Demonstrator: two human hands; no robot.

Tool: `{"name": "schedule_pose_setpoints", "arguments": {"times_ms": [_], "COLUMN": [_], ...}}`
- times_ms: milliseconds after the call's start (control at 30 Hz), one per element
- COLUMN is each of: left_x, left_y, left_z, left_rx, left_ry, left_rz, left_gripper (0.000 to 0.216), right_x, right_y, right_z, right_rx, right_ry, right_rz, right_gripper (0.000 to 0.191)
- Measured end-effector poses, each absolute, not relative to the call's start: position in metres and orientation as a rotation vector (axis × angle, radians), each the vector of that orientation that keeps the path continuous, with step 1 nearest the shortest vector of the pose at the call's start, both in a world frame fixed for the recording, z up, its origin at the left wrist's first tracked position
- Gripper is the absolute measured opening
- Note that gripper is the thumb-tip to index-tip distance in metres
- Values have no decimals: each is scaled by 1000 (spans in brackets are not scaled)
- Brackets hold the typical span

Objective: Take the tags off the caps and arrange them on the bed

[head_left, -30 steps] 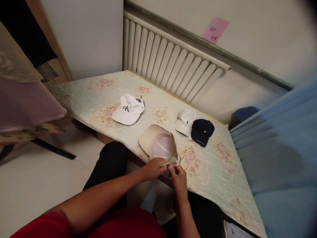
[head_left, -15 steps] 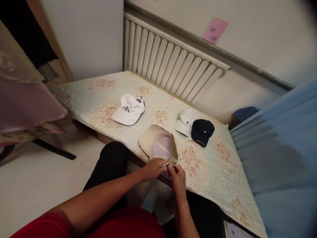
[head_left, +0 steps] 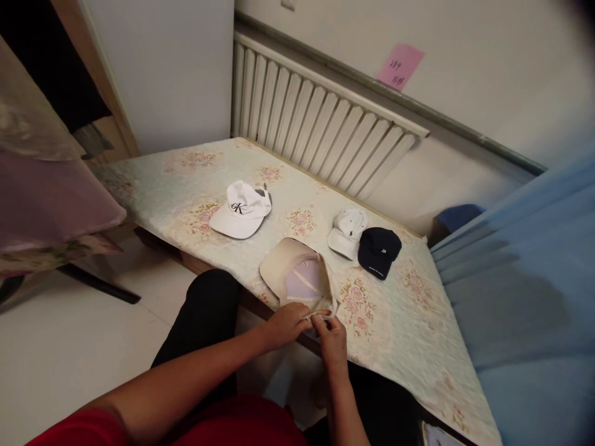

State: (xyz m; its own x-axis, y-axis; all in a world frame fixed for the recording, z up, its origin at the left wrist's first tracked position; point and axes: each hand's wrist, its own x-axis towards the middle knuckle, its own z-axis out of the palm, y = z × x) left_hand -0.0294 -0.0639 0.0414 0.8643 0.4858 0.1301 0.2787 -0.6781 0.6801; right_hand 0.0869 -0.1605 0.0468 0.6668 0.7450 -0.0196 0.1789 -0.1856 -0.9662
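An upturned cream baseball cap (head_left: 284, 265) rests at the table's near edge, its inside facing up and its brim pointing away to the left. My left hand (head_left: 287, 323) is closed on the cap's back strap. Right beside it, my right hand (head_left: 331, 337) pinches the same strap from the other side. The fingertips of both hands nearly meet, and the strap's fastening is mostly hidden between them. Farther back lies a white cap (head_left: 242, 209) with black letters. To the right, a small white cap (head_left: 348, 232) touches a navy cap (head_left: 379, 251).
The caps lie on a table with a floral cloth (head_left: 413, 334). Behind it stand a radiator (head_left: 316, 118) and a wall with a pink note (head_left: 400, 65). A blue curtain (head_left: 525, 297) hangs at the right. Draped cloth (head_left: 51, 198) is at the left.
Both hands stay at the cap's strap with small finger movements, slightly lower in view. The camera has tilted a little; the other caps lie where they were.
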Motion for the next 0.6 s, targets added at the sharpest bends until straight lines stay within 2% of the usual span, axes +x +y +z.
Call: {"name": "schedule_pose_setpoints", "arguments": {"times_ms": [600], "left_x": [-31], "left_y": [-64], "left_z": [37], "left_rx": [2363], "left_ry": [581], "left_rz": [373], "left_gripper": [18], "right_x": [82], "right_y": [-161], "right_z": [44], "right_rx": [-1661], "right_ry": [-712], "right_rz": [663], "right_gripper": [27]}}
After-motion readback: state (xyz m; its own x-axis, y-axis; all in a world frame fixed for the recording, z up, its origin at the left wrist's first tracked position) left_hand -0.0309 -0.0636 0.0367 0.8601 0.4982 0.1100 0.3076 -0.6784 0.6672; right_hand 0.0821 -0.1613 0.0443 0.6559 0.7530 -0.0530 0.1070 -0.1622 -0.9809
